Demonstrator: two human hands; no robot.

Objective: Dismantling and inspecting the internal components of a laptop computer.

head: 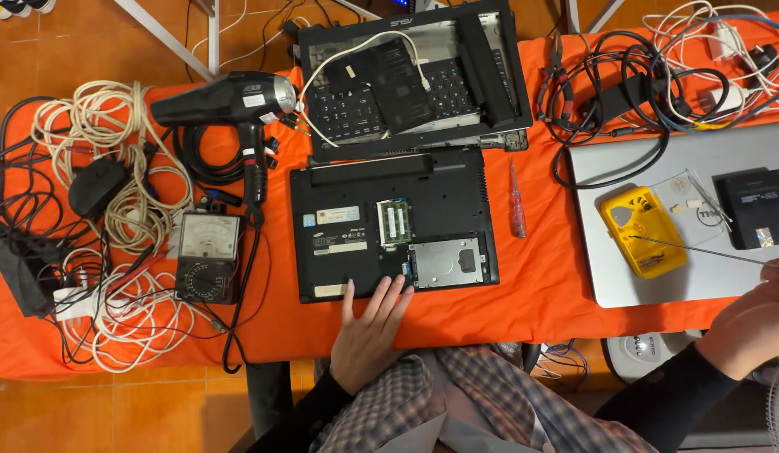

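Plaid cloth on the person's lap fills the near edge of the head view, and just above it the left hand (368, 331) lies flat, fingers spread apart and gripping nothing, its fingertips on the front edge of the upturned black laptop (394, 222). That laptop sits bottom-up at the middle of the orange-covered table (540, 294), its cover plate off, so the memory sticks (394, 221) and the silver drive (448, 262) lie bare just beyond the fingers. The right hand (754, 323) is at the right edge, closed on a thin metal rod (700, 250) whose far tip reaches the yellow case (641, 231) lying on a closed silver laptop (683, 168).

Behind the open machine rests a stripped laptop shell (415, 75) with its keyboard exposed. A red-handled screwdriver (517, 201) lies just right of the black laptop; a black hair dryer (230, 105), an analogue meter (208, 256) and tangled white cables (113, 168) crowd the left.

Risk, as I judge it: the bare fingers are close to the exposed memory, and a slip could smudge the contacts. The long rod could also sweep the small loose parts off the silver lid.
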